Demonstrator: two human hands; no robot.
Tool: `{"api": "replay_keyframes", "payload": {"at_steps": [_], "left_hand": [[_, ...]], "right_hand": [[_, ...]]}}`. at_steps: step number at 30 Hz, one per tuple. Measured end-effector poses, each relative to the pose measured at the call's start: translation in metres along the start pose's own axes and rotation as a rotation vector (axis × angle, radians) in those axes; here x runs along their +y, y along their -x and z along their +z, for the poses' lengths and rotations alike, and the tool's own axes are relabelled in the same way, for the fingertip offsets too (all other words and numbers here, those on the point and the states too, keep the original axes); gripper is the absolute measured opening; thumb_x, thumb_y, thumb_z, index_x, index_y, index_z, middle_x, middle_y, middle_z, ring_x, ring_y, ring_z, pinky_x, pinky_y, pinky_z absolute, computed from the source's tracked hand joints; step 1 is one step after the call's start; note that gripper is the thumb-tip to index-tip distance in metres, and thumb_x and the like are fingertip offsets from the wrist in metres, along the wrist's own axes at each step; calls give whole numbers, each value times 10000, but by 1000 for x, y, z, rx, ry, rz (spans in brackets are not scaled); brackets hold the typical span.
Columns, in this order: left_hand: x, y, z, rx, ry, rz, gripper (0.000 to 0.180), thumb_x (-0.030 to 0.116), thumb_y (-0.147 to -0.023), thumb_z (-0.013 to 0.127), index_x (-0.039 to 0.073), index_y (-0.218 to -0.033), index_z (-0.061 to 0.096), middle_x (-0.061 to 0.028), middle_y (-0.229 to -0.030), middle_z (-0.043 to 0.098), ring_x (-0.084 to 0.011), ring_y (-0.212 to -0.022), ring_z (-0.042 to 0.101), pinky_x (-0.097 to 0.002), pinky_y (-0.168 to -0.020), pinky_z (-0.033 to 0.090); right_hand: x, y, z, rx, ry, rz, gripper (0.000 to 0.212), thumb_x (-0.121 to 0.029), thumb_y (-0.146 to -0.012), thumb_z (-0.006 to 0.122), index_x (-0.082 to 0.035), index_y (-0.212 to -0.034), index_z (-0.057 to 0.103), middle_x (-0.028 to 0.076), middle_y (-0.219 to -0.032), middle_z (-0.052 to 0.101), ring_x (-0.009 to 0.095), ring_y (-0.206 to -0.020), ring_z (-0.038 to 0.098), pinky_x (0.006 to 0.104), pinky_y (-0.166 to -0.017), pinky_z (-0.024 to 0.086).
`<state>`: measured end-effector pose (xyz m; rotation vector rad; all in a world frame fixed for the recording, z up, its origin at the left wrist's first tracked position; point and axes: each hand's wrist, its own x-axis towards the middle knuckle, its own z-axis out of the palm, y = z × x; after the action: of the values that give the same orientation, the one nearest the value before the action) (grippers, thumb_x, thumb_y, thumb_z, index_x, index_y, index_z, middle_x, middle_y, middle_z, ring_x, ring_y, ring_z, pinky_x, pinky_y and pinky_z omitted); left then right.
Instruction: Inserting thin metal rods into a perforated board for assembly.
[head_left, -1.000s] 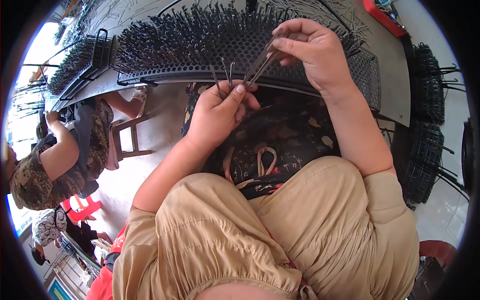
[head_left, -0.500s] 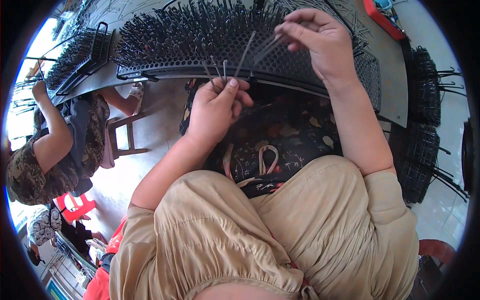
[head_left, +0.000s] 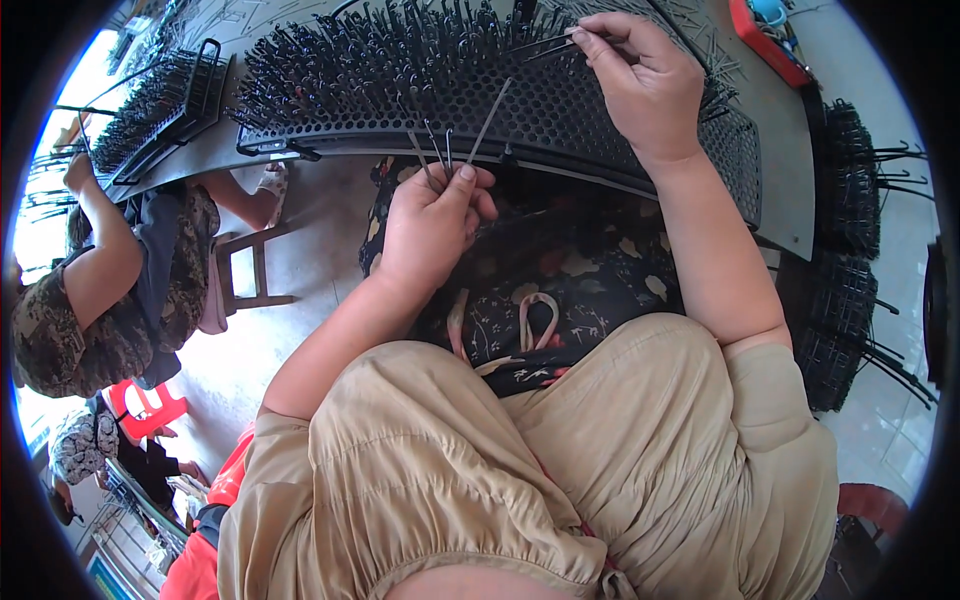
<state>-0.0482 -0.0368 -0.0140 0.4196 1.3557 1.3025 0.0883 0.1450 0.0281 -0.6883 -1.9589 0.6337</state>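
Note:
Pinched between the thumb and fingers of my left hand are several thin metal rods. They fan upward, and some have small hooked tips. This hand is just in front of the near edge of a black perforated rack. Out over the rack's right part, my right hand is closed in a pinch on thin dark metal rods, which point left toward the crowd of rods. Many dark hook-tipped rods stand upright in the rack's holes, thickest at its left and middle.
Loose grey rods lie on the table behind the rack. A red tray is at the far right. Bundles of black rods hang beside the table's right edge. At left, a person sits by another filled rack.
My right hand's rods have swung up from hanging down-left over the bare holes to lying nearly level, close to the standing rods. My left hand has barely moved.

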Motion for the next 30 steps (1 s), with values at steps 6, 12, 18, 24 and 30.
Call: {"api": "replay_keyframes", "payload": {"at_steps": [6,12,18,24,30], "left_hand": [[2,1,-1,23,6,5,207,166,-1005,482,5,-947,597,-10,-677,595,-31,-486,433,-188,-437,353],[-1,-1,-2,27,-13,16,202,165,-1001,491,11,-931,602,-7,-673,593,-30,-485,435,-192,-439,356],[-3,-2,-1,34,-25,20,201,166,-1000,493,13,-927,601,-6,-663,590,-29,-477,432,-193,-435,353],[-4,-1,-4,46,-10,19,206,171,-999,496,13,-920,602,-6,-660,589,-30,-472,431,-193,-433,346],[-4,-1,1,32,-42,19,203,169,-997,499,15,-926,609,-2,-660,589,-28,-489,427,-194,-445,335]], "right_hand": [[7,-1,-1,63,-106,-36,160,-35,-855,697,-18,-1014,690,26,-879,709,56,-733,639,175,-645,504],[-34,-23,-5,-18,201,-159,81,-23,-779,708,-19,-852,672,113,-741,668,213,-651,670,300,-577,504],[-29,-39,8,-163,137,-335,110,-30,-759,689,-16,-865,664,147,-777,665,307,-722,667,342,-631,514],[-21,-36,3,-167,205,-176,98,-45,-765,692,-18,-857,667,146,-787,671,300,-718,669,344,-629,514],[-1,-32,21,-107,-13,-415,87,-60,-777,697,-32,-858,678,134,-808,684,292,-721,674,347,-637,524]]}}
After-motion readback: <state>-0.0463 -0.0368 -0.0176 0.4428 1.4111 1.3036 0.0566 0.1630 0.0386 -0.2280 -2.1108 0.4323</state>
